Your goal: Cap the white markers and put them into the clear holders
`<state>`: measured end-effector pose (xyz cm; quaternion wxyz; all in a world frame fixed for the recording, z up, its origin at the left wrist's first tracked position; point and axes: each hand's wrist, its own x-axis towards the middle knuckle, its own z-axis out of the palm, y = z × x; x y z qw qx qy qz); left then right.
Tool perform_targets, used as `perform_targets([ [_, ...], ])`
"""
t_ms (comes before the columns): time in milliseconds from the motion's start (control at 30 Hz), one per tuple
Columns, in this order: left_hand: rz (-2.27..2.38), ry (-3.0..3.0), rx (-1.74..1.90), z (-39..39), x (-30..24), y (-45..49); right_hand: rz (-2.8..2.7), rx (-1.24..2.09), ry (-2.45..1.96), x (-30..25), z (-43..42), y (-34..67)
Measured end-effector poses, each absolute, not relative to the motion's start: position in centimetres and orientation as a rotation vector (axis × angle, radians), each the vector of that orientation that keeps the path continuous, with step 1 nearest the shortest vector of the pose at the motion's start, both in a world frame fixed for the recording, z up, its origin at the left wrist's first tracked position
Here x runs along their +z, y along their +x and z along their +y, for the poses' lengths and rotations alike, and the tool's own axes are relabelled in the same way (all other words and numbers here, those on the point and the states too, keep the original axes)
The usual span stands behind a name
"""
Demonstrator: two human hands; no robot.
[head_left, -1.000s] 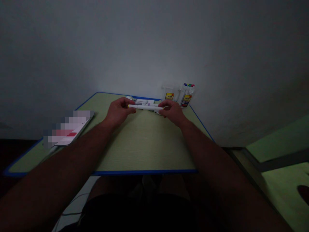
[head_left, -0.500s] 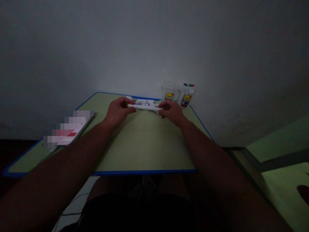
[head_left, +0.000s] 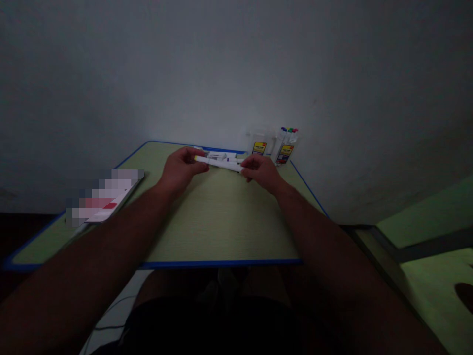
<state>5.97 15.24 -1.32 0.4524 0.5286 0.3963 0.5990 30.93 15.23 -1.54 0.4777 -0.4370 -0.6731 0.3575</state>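
Observation:
A white marker pen (head_left: 219,163) with a yellow left end is held between both hands, above the far part of the table. My left hand (head_left: 184,168) pinches it near the yellow end. At its other end my right hand (head_left: 261,171) has thumb and fingers closed on it, the pen sloping slightly down to the right. Behind it lie several more white marker pens (head_left: 221,155), partly hidden by the held pen and the fingers.
Beyond my right hand stand a clear plastic case (head_left: 259,140) with a yellow label and a second clear case (head_left: 284,148) holding markers with coloured ends. A blurred-out pale flat object (head_left: 107,207) lies at the table's left. The table (head_left: 214,222) has a blue edge; a wall rises behind.
The marker has tilted: its left end is a little higher and its right end slightly lower. Both hands keep hold of it, the right having shifted slightly.

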Motion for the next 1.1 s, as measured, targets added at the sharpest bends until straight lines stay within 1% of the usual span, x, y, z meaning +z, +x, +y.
perform_targets([
  [167,0.878,1.187,1.428,15.1,-1.0,6.2,-1.701,0.889,-1.105,-1.6,14.9,30.3],
  [433,0.860,1.219,1.291,14.7,-1.2,6.5,-1.772,0.890,-1.141,-1.7,14.3,29.2],
  [700,0.857,1.267,1.307,14.6,-1.1,6.4,-1.843,0.692,-1.157,-1.4,14.1,29.2],
  [1100,0.957,1.428,1.235,14.8,-1.4,6.4,-1.763,0.740,-1.140,-1.1,14.0,29.2],
])
